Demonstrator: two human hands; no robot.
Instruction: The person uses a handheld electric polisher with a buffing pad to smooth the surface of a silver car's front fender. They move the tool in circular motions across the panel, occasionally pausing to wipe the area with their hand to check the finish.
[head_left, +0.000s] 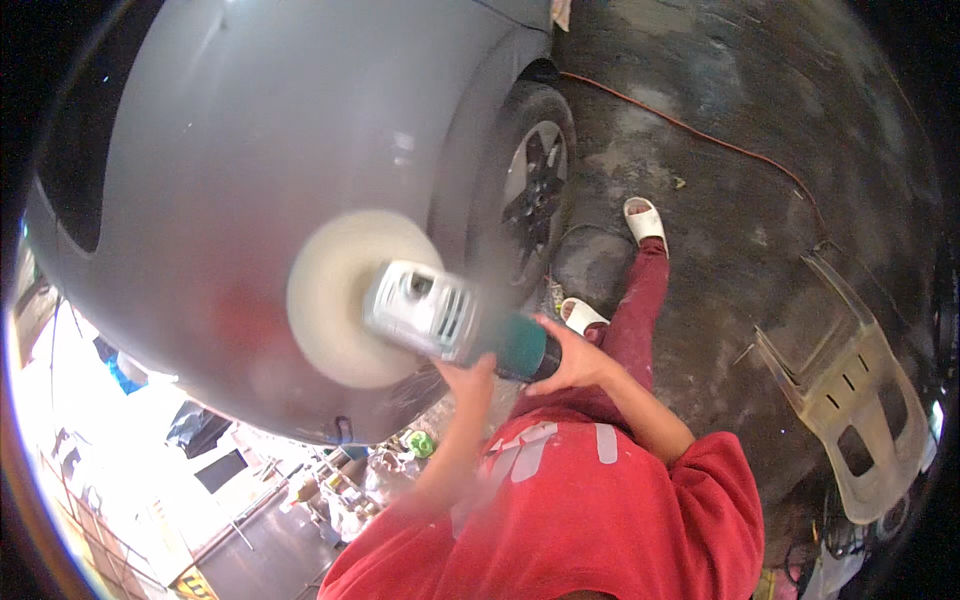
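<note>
A power polisher point(440, 318) with a silver head and a teal body is held across my front. Its round cream pad point(335, 300), blurred at the rim, lies against the grey car's body panel point(270, 130), close to the wheel arch. My left hand point(468, 376) grips the tool from below, just behind the silver head, with its fingers mostly hidden. Around the dark rear end of the body, my right hand point(575, 358) is closed. Below the pad the panel curves down to its lower edge.
The car's wheel point(535, 180) stands right of the pad. An orange cord point(700, 135) crosses the dark, stained floor point(720, 300). At the right lies a beige plastic chair point(880, 385). Cluttered items point(345, 490) sit at the lower left. My feet wear white slides point(645, 220).
</note>
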